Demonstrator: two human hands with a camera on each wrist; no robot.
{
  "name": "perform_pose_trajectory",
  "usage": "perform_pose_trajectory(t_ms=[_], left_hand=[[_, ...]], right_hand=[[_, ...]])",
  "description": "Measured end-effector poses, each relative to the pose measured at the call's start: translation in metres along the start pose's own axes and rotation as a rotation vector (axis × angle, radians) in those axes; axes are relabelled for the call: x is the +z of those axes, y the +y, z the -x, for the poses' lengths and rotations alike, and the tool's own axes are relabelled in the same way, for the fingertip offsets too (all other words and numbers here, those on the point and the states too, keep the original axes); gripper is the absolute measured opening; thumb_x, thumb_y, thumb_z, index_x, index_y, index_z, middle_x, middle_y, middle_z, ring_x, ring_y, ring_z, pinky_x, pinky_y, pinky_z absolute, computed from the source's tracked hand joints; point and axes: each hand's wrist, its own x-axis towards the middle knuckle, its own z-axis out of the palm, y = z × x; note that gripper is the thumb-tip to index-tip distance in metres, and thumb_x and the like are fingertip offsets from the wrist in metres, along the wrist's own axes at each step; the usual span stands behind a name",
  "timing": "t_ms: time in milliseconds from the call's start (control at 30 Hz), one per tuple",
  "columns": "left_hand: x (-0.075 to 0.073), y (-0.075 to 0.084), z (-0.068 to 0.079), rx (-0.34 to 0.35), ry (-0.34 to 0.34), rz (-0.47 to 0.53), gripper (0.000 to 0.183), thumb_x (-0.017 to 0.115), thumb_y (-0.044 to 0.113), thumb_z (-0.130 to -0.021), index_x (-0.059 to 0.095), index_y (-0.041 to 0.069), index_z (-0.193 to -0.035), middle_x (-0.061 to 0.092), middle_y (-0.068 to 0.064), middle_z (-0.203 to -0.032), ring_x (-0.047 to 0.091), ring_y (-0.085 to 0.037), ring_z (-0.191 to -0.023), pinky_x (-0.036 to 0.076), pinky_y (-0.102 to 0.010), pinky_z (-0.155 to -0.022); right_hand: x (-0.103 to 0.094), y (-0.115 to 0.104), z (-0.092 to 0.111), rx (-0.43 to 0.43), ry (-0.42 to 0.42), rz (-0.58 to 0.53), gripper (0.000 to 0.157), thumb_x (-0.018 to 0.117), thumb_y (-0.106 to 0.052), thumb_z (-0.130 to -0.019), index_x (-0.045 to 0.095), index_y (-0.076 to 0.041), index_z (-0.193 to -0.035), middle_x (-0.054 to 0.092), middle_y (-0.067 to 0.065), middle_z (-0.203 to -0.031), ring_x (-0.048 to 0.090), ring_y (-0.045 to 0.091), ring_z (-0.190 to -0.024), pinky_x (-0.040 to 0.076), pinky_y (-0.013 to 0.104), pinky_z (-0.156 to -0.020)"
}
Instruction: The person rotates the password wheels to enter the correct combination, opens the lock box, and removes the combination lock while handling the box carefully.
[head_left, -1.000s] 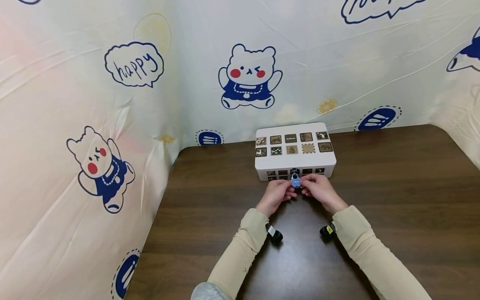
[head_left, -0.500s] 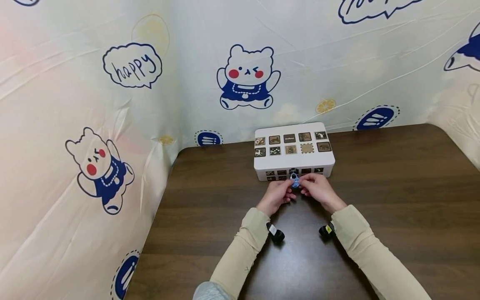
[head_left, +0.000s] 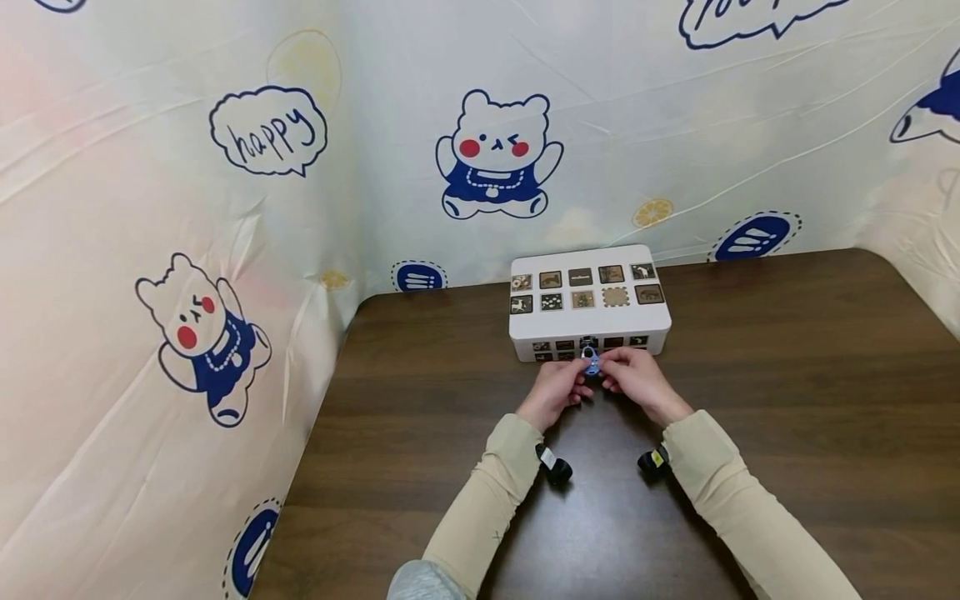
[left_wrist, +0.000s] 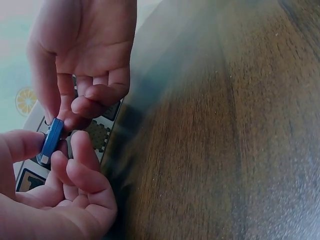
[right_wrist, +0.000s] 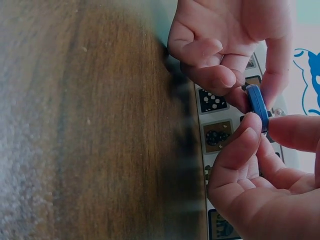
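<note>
A small blue padlock (head_left: 591, 362) is at the metal clasp (head_left: 588, 342) on the front of a white box (head_left: 585, 323). My left hand (head_left: 552, 392) pinches the padlock's left side between thumb and fingers. From the other side, my right hand (head_left: 640, 383) pinches it too. In the left wrist view the padlock's blue body (left_wrist: 52, 137) shows edge-on between both hands' fingertips. The right wrist view also has the blue edge (right_wrist: 257, 106) between the fingers. Whether the shackle is locked or passes through the clasp cannot be made out.
The lid carries rows of small dark and brown picture squares (head_left: 582, 299). Beneath the box lies a dark wooden table (head_left: 420, 400). A pale curtain (head_left: 375, 167) with cartoon bears hangs behind and at the left.
Both hands stay at the padlock in front of the box. The padlock's face has tilted slightly, and the left fingertips cover a little more of it. The head view has shifted slightly.
</note>
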Motion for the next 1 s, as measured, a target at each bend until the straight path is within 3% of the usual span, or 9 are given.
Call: perform_pose_trajectory(t_ms=[367, 733, 1000], left_hand=[[-0.001, 0.003, 0.001, 0.007, -0.009, -0.02, 0.018, 0.058, 0.025, -0.084, 0.061, 0.008, -0.079, 0.05, 0.0, -0.068, 0.054, -0.008, -0.049, 0.038, -0.018, -0.046], [0.0, 0.001, 0.003, 0.027, 0.013, -0.041, 0.018, 0.059, 0.023, -0.082, 0.063, 0.006, -0.084, 0.052, 0.0, -0.068, 0.053, -0.007, -0.049, 0.037, -0.018, -0.045], [0.001, 0.018, 0.023, 0.022, -0.016, -0.049, 0.017, 0.056, 0.017, -0.084, 0.063, 0.002, -0.09, 0.053, -0.002, -0.07, 0.055, -0.008, -0.053, 0.038, -0.021, -0.051]], right_hand=[[0.0, 0.001, -0.003, 0.007, 0.0, 0.015, 0.026, 0.045, -0.008, -0.091, 0.053, 0.01, -0.108, 0.056, 0.024, -0.098, 0.056, 0.007, -0.062, 0.052, 0.028, -0.062], [0.0, 0.004, -0.002, -0.001, -0.006, 0.038, 0.027, 0.047, -0.01, -0.091, 0.053, 0.009, -0.109, 0.057, 0.018, -0.092, 0.056, 0.008, -0.063, 0.051, 0.026, -0.062], [0.001, 0.002, -0.002, -0.004, -0.002, 0.034, 0.027, 0.049, -0.011, -0.09, 0.054, 0.009, -0.107, 0.057, 0.016, -0.088, 0.056, 0.01, -0.063, 0.05, 0.023, -0.059]])
